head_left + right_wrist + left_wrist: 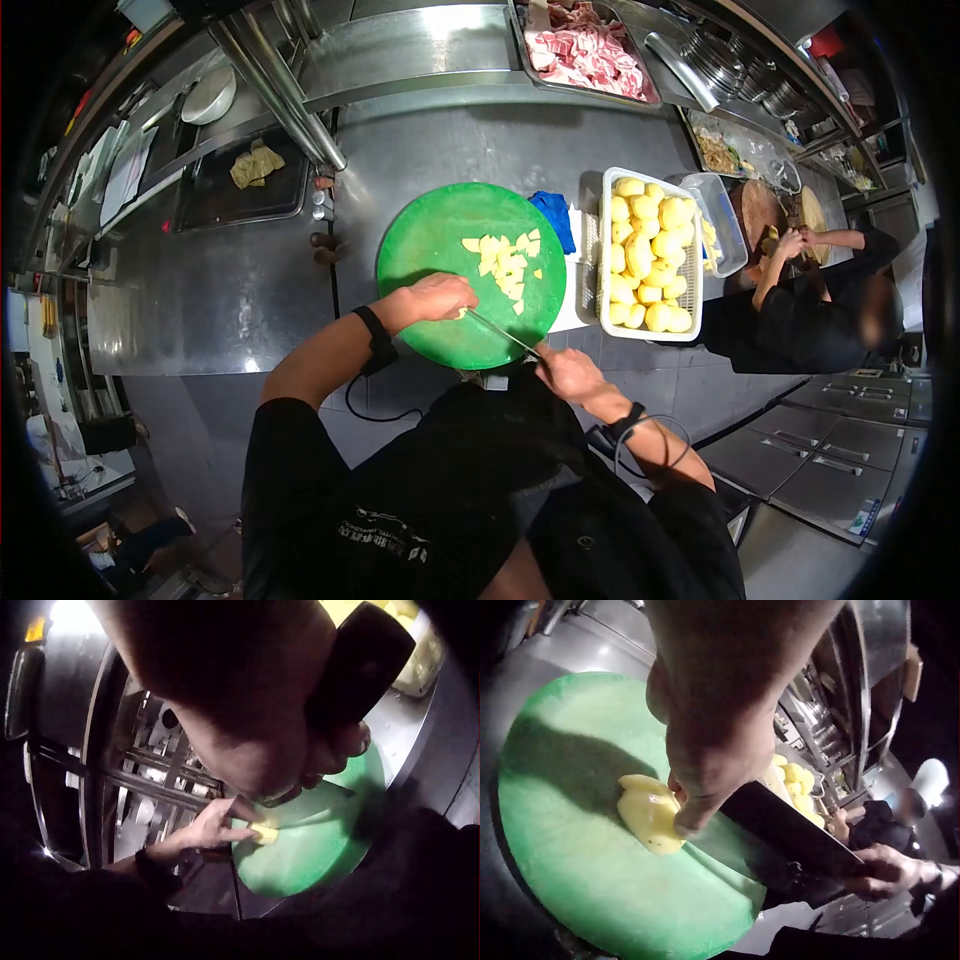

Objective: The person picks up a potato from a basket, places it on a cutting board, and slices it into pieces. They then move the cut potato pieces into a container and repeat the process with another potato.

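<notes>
A round green cutting board (425,230) lies on the steel counter. Near its front edge my left hand (440,297) holds a peeled potato (643,816) against the board, thumb and fingers at its side. My right hand (572,377) grips the black handle (367,660) of a broad kitchen knife (503,332). The blade slants across the board toward the left hand, its tip end close by the potato. Farther back on the board lie several cut potato pieces (500,258). The left hand hides most of the potato in the head view.
Right of the board stands a white basket (606,255) of peeled potatoes, with a blue cloth (552,222) beside it. A clear tub (733,240) sits beyond. Sliced meat fills a tray (655,92) on the shelf. Another person (810,310) works at the far right.
</notes>
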Tool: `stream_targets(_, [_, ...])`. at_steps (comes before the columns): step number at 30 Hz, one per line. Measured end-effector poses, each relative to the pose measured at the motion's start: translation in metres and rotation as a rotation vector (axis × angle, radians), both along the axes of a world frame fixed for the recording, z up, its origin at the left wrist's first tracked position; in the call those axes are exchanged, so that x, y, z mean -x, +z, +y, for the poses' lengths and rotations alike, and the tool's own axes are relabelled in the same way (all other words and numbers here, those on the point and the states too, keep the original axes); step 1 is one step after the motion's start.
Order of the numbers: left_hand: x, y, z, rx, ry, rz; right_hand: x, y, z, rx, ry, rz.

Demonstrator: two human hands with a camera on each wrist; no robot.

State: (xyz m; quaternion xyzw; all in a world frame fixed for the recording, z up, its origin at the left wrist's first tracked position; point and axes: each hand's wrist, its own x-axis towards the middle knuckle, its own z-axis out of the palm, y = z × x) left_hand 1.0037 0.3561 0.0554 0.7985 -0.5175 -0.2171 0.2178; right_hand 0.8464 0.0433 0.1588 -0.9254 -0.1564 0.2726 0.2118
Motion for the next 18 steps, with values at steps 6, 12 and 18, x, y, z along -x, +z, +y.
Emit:
stream_targets(6, [0.009,-0.012,0.026,0.144,0.200,-0.054,0.023,0.013,-0.063,-0.028,-0.105,0.057])
stream_targets(12, [0.030,-0.029,0.029,0.123,0.381,0.002,0.028,-0.029,-0.041,-0.161,-0.294,0.033])
stream_targets(18, [0.076,-0.030,0.001,0.132,0.801,-0.065,0.014,-0.061,0.007,-0.215,-0.308,-0.004])
